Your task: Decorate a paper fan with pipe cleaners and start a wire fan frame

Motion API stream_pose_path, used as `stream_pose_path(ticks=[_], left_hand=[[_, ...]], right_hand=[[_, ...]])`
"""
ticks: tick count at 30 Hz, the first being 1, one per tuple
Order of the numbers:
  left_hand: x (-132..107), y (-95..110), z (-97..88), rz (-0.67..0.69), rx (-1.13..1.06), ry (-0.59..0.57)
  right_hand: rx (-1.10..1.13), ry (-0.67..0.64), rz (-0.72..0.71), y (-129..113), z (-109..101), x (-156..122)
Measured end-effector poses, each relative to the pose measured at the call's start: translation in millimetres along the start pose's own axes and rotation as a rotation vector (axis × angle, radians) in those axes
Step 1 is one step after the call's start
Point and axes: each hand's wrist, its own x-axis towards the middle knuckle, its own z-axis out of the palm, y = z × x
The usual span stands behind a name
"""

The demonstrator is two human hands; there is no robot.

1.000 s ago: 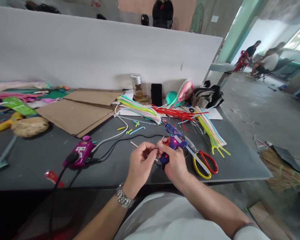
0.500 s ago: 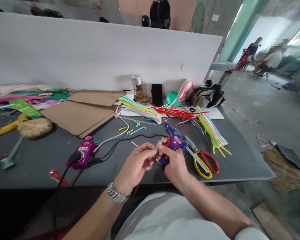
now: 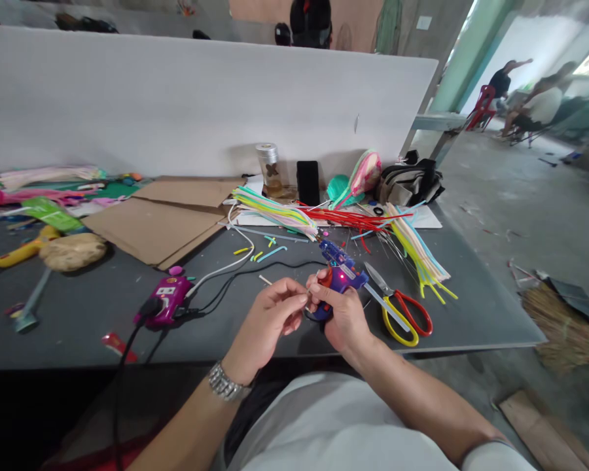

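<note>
My left hand (image 3: 271, 315), with a metal watch at the wrist, is closed in a pinch on a thin pale strip (image 3: 308, 292). Opposite it, the thumb and forefinger of my right hand (image 3: 344, 315) close on the same strip, fingertips nearly touching. Most of the strip is hidden by the fingers. A blue glue gun (image 3: 342, 267) with a lit red light and a clear glue stick in its back lies right behind my right hand; I cannot tell whether the hidden fingers touch it. Scissors (image 3: 397, 307) with red and yellow handles lie just to the right.
Bundles of coloured pipe cleaners (image 3: 279, 212) lie behind the gun, near a jar (image 3: 269, 171) and a phone (image 3: 307, 183). A purple power strip (image 3: 165, 299) with cables sits left. Cardboard (image 3: 161, 226) lies further back. A white panel (image 3: 201, 104) bounds the table; people sit far right.
The view has shifted slightly. Both hands keep almost the same pose, and less of the pale strip shows above the fingertips. Far off, a person has stretched out an arm.
</note>
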Motion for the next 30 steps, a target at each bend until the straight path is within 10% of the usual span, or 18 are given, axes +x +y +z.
stream_pose_path(ticks=[10, 30], left_hand=[[-1.9, -6.4, 7.1, 0.127, 0.162, 0.179], [-1.2, -5.6, 2.8, -0.027, 0.001, 0.125]], right_hand=[[-0.034, -0.019, -0.062, 6.1, -4.0, -0.8], [-0.011, 0.004, -0.022, 11.5, -4.5, -1.3]])
